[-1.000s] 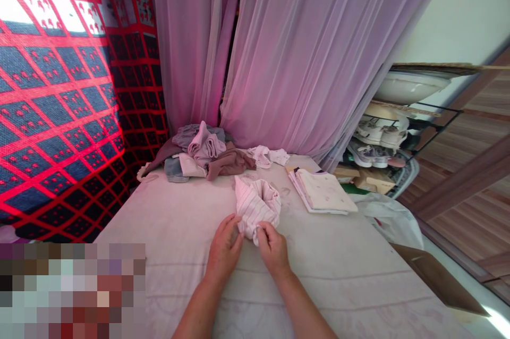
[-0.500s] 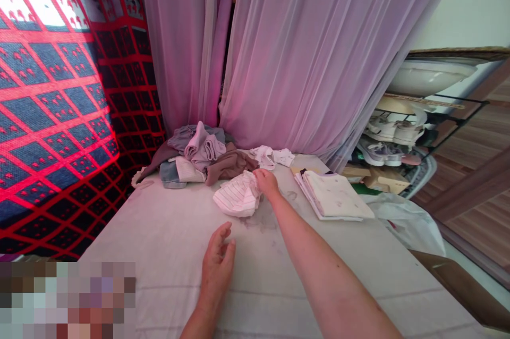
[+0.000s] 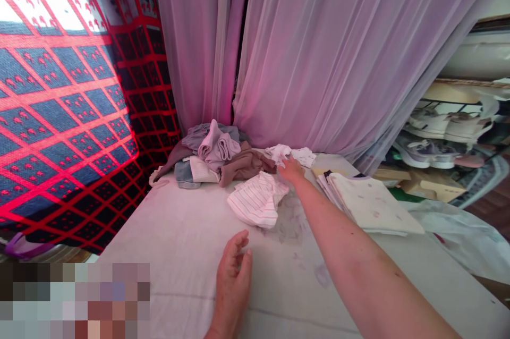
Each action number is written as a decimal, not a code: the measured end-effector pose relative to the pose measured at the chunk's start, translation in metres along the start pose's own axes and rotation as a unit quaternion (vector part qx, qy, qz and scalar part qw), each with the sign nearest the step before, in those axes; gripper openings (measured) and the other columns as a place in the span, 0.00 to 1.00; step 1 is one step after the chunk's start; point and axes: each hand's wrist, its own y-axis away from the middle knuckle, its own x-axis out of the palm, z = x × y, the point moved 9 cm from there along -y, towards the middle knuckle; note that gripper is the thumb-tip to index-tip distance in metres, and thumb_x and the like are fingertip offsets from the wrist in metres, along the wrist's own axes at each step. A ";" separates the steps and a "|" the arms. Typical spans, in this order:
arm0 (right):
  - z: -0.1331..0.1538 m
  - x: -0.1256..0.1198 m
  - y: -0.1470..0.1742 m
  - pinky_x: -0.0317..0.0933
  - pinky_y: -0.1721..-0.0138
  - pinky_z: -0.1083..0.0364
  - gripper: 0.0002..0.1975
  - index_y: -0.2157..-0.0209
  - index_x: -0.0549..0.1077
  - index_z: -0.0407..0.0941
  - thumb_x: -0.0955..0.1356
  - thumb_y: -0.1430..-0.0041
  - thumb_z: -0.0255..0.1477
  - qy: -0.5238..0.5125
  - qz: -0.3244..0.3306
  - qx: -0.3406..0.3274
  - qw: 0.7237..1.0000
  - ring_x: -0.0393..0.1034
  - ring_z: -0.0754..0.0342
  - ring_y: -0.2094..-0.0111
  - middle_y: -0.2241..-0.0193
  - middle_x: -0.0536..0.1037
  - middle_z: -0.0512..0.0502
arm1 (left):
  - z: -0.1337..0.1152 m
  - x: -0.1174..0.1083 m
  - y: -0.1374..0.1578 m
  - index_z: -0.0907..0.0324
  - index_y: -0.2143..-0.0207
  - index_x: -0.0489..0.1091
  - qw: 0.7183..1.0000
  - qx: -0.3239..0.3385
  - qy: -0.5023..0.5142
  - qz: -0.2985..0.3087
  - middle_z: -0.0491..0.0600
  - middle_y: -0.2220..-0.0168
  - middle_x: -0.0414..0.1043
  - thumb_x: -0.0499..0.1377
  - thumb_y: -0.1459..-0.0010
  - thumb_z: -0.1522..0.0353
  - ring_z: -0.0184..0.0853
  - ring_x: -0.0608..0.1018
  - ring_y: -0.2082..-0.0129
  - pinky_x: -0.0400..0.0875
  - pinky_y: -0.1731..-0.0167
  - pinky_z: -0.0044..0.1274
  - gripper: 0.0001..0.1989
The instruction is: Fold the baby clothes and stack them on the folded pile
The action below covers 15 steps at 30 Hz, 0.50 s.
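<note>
My right hand (image 3: 292,170) reaches far forward, its fingers stretched out onto the edge of a small white patterned garment (image 3: 306,157) by the curtain. Just nearer to me, a pink-and-white striped piece of baby clothing (image 3: 255,202) lies loosely bunched on the pale sheet (image 3: 179,243), touched by neither hand. Over the sheet, in front of the striped clothing, my left hand (image 3: 234,278) is held with its thumb apart and its fingers slightly curled; nothing is in it. Brown crumpled clothing (image 3: 245,164) borders the white garment on the left.
A heap of clothes, with a rolled mauve garment (image 3: 218,146) on top, sits at the back left. Folded white cloths (image 3: 370,203) are stacked to the right. Sheer purple curtains (image 3: 319,52) hang behind. Shoes (image 3: 430,153) stand on a rack at the far right.
My right hand has let go of the striped clothing and moved forward to the white patterned garment. The striped clothing now lies flatter. The view has shifted a little to the left.
</note>
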 end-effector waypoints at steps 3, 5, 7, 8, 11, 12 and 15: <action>0.002 0.001 -0.004 0.50 0.44 0.37 0.17 0.54 0.75 0.46 0.67 0.47 0.33 -0.014 0.007 0.008 1.000 0.55 0.38 0.41 0.44 0.67 0.36 | 0.001 -0.001 0.001 0.55 0.54 0.73 1.000 0.001 0.001 -0.005 0.54 0.53 0.73 0.64 0.51 0.60 0.40 0.74 0.51 0.69 0.57 0.26 0.21; 0.002 0.001 -0.003 0.51 0.44 0.38 0.17 0.54 0.75 0.45 0.68 0.47 0.31 -0.033 0.008 0.013 0.999 0.58 0.38 0.42 0.47 0.70 0.35 | 0.001 0.001 0.001 0.55 0.54 0.73 1.000 0.002 -0.003 -0.001 0.54 0.53 0.73 0.64 0.51 0.60 0.40 0.74 0.52 0.69 0.57 0.27 0.21; 0.004 -0.001 0.000 0.54 0.45 0.41 0.17 0.54 0.75 0.44 0.67 0.46 0.30 -0.063 0.004 0.009 0.998 0.62 0.40 0.44 0.49 0.73 0.36 | 0.001 0.002 0.002 0.55 0.54 0.73 1.000 0.004 -0.007 -0.003 0.54 0.54 0.73 0.63 0.51 0.59 0.40 0.74 0.52 0.69 0.57 0.27 0.21; 0.008 -0.003 0.003 0.56 0.46 0.44 0.17 0.53 0.75 0.44 0.65 0.44 0.31 -0.083 0.000 0.001 0.997 0.64 0.42 0.45 0.49 0.73 0.37 | 0.000 0.001 0.002 0.55 0.55 0.73 1.000 0.007 -0.007 -0.010 0.54 0.54 0.73 0.63 0.51 0.59 0.40 0.74 0.52 0.70 0.58 0.27 0.20; 0.024 -0.019 0.009 0.59 0.47 0.52 0.20 0.48 0.71 0.45 0.62 0.40 0.33 -0.143 -0.026 -0.039 0.989 0.66 0.51 0.47 0.47 0.73 0.44 | 0.000 0.001 0.001 0.55 0.55 0.74 1.000 0.009 -0.006 -0.008 0.54 0.54 0.73 0.63 0.51 0.59 0.40 0.74 0.53 0.69 0.58 0.26 0.20; 0.030 -0.030 0.011 0.59 0.47 0.53 0.21 0.46 0.70 0.45 0.61 0.40 0.33 -0.182 -0.045 -0.052 0.981 0.66 0.53 0.47 0.47 0.73 0.45 | 0.000 0.001 0.000 0.55 0.55 0.74 1.000 0.008 -0.005 -0.002 0.54 0.54 0.73 0.63 0.51 0.60 0.40 0.74 0.53 0.69 0.58 0.26 0.20; 0.039 -0.073 0.015 0.61 0.49 0.52 0.22 0.48 0.71 0.43 0.64 0.43 0.35 -0.393 -0.112 -0.076 0.910 0.68 0.53 0.50 0.50 0.75 0.45 | -0.001 0.001 -0.002 0.55 0.54 0.73 1.000 0.007 0.000 0.008 0.54 0.54 0.73 0.64 0.51 0.60 0.39 0.74 0.53 0.70 0.58 0.26 0.20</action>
